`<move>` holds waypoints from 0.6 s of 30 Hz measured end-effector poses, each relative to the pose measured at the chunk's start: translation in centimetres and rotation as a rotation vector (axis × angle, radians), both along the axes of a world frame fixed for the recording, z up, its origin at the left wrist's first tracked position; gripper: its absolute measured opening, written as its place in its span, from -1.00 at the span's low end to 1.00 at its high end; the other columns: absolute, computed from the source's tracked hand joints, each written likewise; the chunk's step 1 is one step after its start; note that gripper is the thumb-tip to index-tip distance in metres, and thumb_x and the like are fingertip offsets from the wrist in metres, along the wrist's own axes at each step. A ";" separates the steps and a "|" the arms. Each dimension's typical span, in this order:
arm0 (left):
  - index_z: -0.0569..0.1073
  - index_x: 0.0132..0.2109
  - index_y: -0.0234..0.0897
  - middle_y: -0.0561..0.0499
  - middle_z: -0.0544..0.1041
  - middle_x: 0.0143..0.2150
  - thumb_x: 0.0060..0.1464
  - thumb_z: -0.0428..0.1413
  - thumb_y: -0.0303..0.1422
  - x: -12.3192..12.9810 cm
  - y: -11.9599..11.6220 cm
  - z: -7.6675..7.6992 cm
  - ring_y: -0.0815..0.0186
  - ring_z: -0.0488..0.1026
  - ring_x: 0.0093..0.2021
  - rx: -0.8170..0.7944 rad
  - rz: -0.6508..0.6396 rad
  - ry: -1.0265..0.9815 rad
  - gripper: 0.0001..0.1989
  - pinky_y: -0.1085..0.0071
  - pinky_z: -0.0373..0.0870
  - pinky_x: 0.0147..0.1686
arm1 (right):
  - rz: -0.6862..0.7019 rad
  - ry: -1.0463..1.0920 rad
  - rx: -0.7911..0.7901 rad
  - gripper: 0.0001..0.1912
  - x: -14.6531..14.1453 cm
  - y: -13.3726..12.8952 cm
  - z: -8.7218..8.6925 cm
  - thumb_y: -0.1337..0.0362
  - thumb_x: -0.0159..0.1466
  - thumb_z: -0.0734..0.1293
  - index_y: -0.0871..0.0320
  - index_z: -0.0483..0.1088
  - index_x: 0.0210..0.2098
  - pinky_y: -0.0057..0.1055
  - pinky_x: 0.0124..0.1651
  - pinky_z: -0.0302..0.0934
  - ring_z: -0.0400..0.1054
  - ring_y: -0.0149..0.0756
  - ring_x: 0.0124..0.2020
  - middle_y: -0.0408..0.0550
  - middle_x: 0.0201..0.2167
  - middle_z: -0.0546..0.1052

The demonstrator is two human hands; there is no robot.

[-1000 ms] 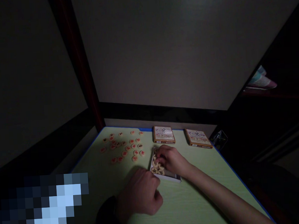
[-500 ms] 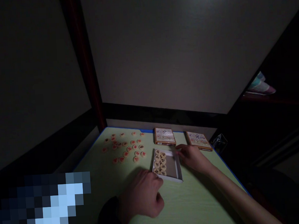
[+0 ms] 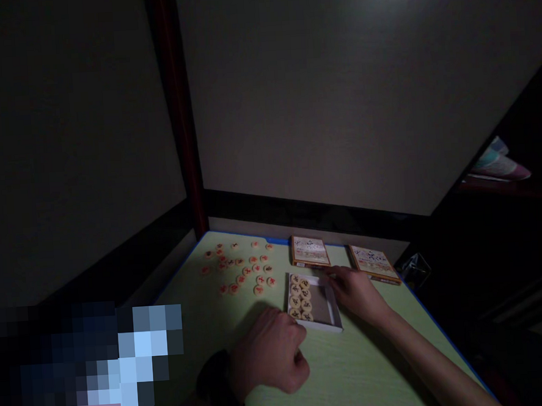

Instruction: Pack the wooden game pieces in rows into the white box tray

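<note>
A shallow white tray (image 3: pixel 337 309) lies on the table, with black-marked round Chinese chess pieces (image 3: pixel 306 305) in two columns along its left side. Its right part shows a bare bottom. My left hand (image 3: pixel 271 349), with a dark band at the wrist, is closed at the tray's lower left corner. Its curled fingers face away, so what they hold, if anything, is hidden. At the upper right edge of the tray, the bent fingers of my right hand (image 3: pixel 357 292) are closed on its side wall.
Loose chess pieces, mostly red-marked (image 3: pixel 246 270), lie scattered at the table's far left. Two flat printed boxes stand behind the tray, one in the middle (image 3: pixel 309 251) and one at the right (image 3: pixel 373 263). The table (image 3: pixel 350 376) has a blue edge and meets a wall.
The whole view has shifted, so everything appears farther right. Both hands keep nearly the same pose at the tray, and the pieces in it look unchanged.
</note>
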State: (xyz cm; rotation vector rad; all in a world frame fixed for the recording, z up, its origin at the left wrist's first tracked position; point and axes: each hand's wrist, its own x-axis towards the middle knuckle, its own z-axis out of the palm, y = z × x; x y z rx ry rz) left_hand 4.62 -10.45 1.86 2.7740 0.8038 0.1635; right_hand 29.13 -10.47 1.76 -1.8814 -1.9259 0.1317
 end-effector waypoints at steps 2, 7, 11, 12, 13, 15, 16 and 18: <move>0.53 -0.40 -0.27 -0.08 0.57 -0.42 -0.10 0.11 -0.30 0.0 0.0 0.0 0.17 0.49 -0.36 0.014 0.003 -0.004 -0.85 0.25 0.41 -0.22 | 0.027 0.016 0.014 -0.72 -1.0 -0.1 0.5 0.30 0.30 0.20 0.19 0.55 -0.22 -0.35 -0.22 0.26 0.51 -0.15 -0.29 0.08 -0.29 0.64; 0.55 -0.38 -0.27 -0.11 0.58 -0.42 -0.10 0.11 -0.29 0.0 0.1 -0.2 0.14 0.50 -0.35 0.035 -0.011 0.013 -0.82 0.24 0.41 -0.22 | 0.191 0.008 -0.071 -0.83 -4.1 0.2 1.2 0.33 0.25 0.28 0.15 0.54 -0.32 -0.41 -0.27 0.21 0.46 -0.22 -0.33 0.00 -0.37 0.61; 0.56 -0.37 -0.27 -0.12 0.58 -0.42 -0.10 0.11 -0.30 0.1 0.1 0.1 0.14 0.50 -0.34 0.030 0.007 0.019 -0.82 0.23 0.40 -0.22 | 0.217 -0.021 -0.102 -0.88 -5.2 0.7 0.9 0.40 0.19 0.31 0.16 0.51 -0.37 -0.44 -0.34 0.14 0.40 -0.28 -0.41 -0.03 -0.43 0.57; 0.56 -0.37 -0.27 -0.13 0.58 -0.42 -0.10 0.11 -0.30 0.1 0.1 0.2 0.13 0.50 -0.34 0.029 0.012 0.020 -0.81 0.23 0.40 -0.23 | 0.221 -0.015 -0.105 -0.88 -5.3 0.9 0.8 0.42 0.19 0.30 0.16 0.50 -0.39 -0.45 -0.35 0.12 0.38 -0.30 -0.44 -0.03 -0.44 0.57; 0.56 -0.38 -0.28 -0.13 0.58 -0.42 -0.11 0.10 -0.30 0.0 0.0 0.3 0.13 0.50 -0.34 0.025 0.012 0.022 -0.82 0.23 0.40 -0.23 | 0.226 -0.006 -0.108 -0.88 -5.3 0.9 0.7 0.43 0.18 0.30 0.17 0.49 -0.41 -0.45 -0.37 0.11 0.37 -0.31 -0.45 -0.04 -0.45 0.57; 0.56 -0.38 -0.28 -0.13 0.58 -0.42 -0.10 0.10 -0.31 0.0 -0.1 0.4 0.13 0.49 -0.34 0.014 0.010 0.031 -0.82 0.23 0.40 -0.23 | 0.237 0.007 -0.113 -0.87 -5.3 1.1 0.8 0.44 0.17 0.30 0.17 0.49 -0.42 -0.45 -0.37 0.11 0.38 -0.31 -0.45 -0.03 -0.45 0.57; 0.56 -0.38 -0.27 -0.13 0.58 -0.41 -0.10 0.10 -0.31 0.0 -0.1 0.5 0.14 0.49 -0.34 0.009 0.012 0.033 -0.82 0.23 0.39 -0.22 | 0.236 0.012 -0.123 -0.87 -5.1 1.1 1.0 0.44 0.17 0.30 0.17 0.50 -0.42 -0.45 -0.38 0.11 0.38 -0.30 -0.45 -0.03 -0.45 0.57; 0.55 -0.37 -0.27 -0.13 0.58 -0.39 -0.08 0.10 -0.31 -0.1 -0.1 0.4 0.14 0.49 -0.31 0.008 0.033 0.025 -0.83 0.23 0.39 -0.20 | 0.223 0.028 -0.139 -0.87 -4.5 1.0 1.3 0.41 0.17 0.31 0.16 0.52 -0.41 -0.44 -0.39 0.12 0.40 -0.29 -0.45 -0.04 -0.47 0.58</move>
